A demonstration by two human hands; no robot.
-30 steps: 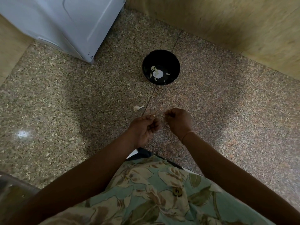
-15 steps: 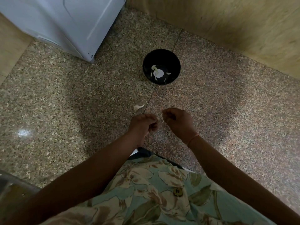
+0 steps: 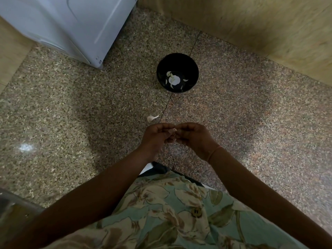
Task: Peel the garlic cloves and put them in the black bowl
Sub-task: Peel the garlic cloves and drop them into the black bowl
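Observation:
A black bowl (image 3: 177, 59) stands on the speckled floor ahead of me, with several pale garlic pieces lying in its bottom. One loose garlic clove (image 3: 152, 118) lies on the floor between the bowl and my hands. My left hand (image 3: 158, 136) and my right hand (image 3: 193, 136) are pressed together just below that clove, fingertips meeting. A small pale garlic clove (image 3: 173, 129) shows between the fingertips of both hands; most of it is hidden by my fingers.
A white appliance (image 3: 71, 24) stands at the upper left. A tan wall (image 3: 251, 20) runs along the top right. A floor joint runs from the bowl toward my hands. My patterned garment (image 3: 170, 212) fills the bottom, and a grey object edge (image 3: 10, 209) shows at the lower left.
My hands were slightly apart; they have come together, and the fingertips now meet on a small clove. The bowl and the loose clove have not moved.

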